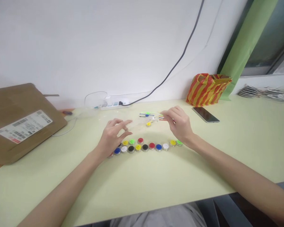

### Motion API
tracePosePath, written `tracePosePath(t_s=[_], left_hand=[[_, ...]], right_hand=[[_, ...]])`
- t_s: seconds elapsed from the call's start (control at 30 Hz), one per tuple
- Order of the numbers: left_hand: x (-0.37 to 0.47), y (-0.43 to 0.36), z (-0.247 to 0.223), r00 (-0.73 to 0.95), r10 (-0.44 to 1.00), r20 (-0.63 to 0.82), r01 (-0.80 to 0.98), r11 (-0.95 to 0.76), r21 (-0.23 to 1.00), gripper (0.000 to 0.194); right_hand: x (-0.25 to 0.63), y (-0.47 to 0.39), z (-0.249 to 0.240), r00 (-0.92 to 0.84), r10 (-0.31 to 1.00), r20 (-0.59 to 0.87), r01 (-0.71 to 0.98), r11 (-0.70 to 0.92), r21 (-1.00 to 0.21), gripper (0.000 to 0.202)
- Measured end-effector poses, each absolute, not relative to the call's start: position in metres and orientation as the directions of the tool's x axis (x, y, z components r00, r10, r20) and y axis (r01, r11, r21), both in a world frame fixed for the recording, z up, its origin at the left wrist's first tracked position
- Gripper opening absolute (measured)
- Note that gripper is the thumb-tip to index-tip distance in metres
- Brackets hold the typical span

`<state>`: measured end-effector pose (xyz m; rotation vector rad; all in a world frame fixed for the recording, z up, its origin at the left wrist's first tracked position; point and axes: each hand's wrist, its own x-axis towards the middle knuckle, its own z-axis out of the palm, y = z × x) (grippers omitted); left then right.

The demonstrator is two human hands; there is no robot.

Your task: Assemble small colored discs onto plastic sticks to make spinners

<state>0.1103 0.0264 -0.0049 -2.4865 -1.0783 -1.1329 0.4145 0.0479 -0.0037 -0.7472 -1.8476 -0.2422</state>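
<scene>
My left hand [114,135] is left of a clear plastic bag [139,122], the bag's near end at its fingers; thumb and index fingertip are apart. My right hand [180,123] pinches a thin yellow stick [159,113] at the bag's other end. Inside or just behind the bag are a white piece and a yellow round piece [148,124]; which, I cannot tell. Below the hands lie several small round pieces [145,147] with coloured tops and clear rims, in an uneven row. My left hand partly hides the row's left end.
Thin coloured sticks [144,114] lie behind the bag. A brown cardboard package [21,119] stands at left. Against the wall is a power strip [113,104] with a black cable [172,67]. At right are a phone [205,114], a red-and-yellow striped bag [207,90] and bundled strips [249,91].
</scene>
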Motion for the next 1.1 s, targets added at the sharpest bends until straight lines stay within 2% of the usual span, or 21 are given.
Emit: tracePosePath(t_s=[0.1,0.27,0.47,0.57,0.63,0.7,0.8,0.9,1.0,1.1], left_hand=[[0.113,0.024,-0.004,0.462,0.510,0.726,0.681,-0.728,0.078,0.034],[0.115,0.022,-0.003,0.458,0.508,0.730,0.696,-0.716,0.062,0.027],[0.116,0.021,-0.004,0.458,0.476,0.751,0.689,-0.724,0.038,0.023],[0.115,0.022,-0.005,0.469,0.450,0.760,0.679,-0.734,0.015,0.022],[0.115,0.022,-0.005,0.477,0.440,0.761,0.672,-0.741,0.007,0.023],[0.115,0.022,-0.005,0.473,0.446,0.760,0.665,-0.746,0.024,0.026],[0.115,0.020,-0.005,0.461,0.486,0.742,0.651,-0.754,0.089,0.030],[0.115,0.017,-0.004,0.457,0.534,0.711,0.627,-0.761,0.168,0.035],[0.116,0.015,-0.002,0.450,0.540,0.711,0.623,-0.761,0.184,0.034],[0.117,0.015,0.000,0.448,0.485,0.751,0.638,-0.762,0.111,0.030]], right_hand=[[0.411,0.043,-0.001,-0.212,0.416,0.884,0.527,0.811,-0.256,0.021],[0.403,0.034,0.002,-0.202,0.553,0.808,0.427,0.792,-0.435,0.018],[0.392,0.020,0.010,-0.110,0.789,0.604,0.275,0.608,-0.744,0.025],[0.389,0.016,0.011,-0.059,0.822,0.567,0.202,0.566,-0.799,0.026],[0.390,0.017,0.009,-0.003,0.796,0.606,0.201,0.594,-0.779,0.024],[0.393,0.019,0.005,0.044,0.710,0.703,0.267,0.670,-0.693,0.021],[0.399,0.025,0.000,0.011,0.454,0.891,0.422,0.806,-0.415,0.017],[0.402,0.029,0.001,-0.088,0.257,0.962,0.466,0.864,-0.188,0.020],[0.399,0.026,0.003,-0.161,0.186,0.969,0.417,0.903,-0.104,0.023],[0.394,0.018,0.005,-0.174,0.146,0.974,0.380,0.922,-0.071,0.025]])
